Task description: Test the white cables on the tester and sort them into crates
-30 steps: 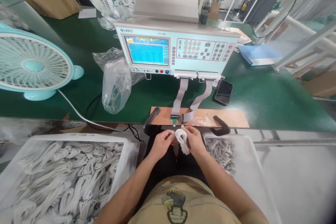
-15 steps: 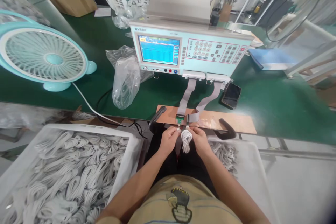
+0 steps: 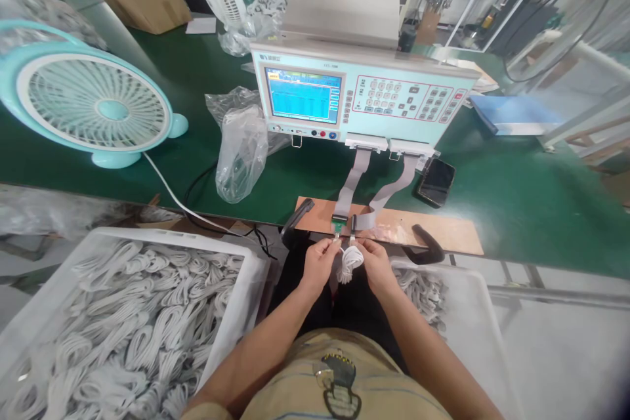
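A coiled white cable hangs between my hands at the table's front edge. My left hand pinches one end of it, at the small green circuit board. My right hand pinches the other end, at the black connector just to the right. Fingers cover most of both plugs, so how deep they sit cannot be seen. Two grey ribbon cables run from board and connector up to a tester with a lit blue screen. Board and connector lie on a copper-coloured strip.
Left of me stands a white bin full of coiled cables; another bin on my right holds more. Black clamps grip the strip. A fan, plastic bag and phone are on the green table. A person sits beyond the tester.
The view has shifted slightly, moving the scene a little to the right. Both hands stay at the connectors, and the cable coil has turned a little between them.
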The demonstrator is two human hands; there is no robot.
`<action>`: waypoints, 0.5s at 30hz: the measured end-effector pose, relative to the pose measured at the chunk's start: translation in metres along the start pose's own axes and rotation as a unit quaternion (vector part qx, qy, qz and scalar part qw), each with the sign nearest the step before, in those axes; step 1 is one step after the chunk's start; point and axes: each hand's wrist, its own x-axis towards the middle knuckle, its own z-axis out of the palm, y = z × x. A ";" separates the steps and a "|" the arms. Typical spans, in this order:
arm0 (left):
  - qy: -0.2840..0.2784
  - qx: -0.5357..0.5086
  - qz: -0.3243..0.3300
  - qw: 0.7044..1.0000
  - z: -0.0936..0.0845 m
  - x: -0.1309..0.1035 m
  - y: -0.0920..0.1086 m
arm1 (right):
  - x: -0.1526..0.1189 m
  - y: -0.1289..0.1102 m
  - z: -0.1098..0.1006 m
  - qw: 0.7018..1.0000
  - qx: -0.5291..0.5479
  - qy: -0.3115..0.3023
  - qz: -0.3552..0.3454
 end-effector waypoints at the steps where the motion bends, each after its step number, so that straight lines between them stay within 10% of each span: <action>1: 0.003 -0.007 0.003 1.000 0.001 -0.001 0.000 | 0.000 0.000 0.000 1.000 0.001 -0.001 0.001; 10: 0.016 0.008 0.026 0.999 0.007 0.001 -0.009 | 0.001 0.000 -0.001 1.000 -0.011 0.012 0.013; 15: 0.014 0.129 0.188 0.974 -0.051 -0.023 0.033 | 0.002 0.002 -0.003 0.998 -0.023 0.051 0.022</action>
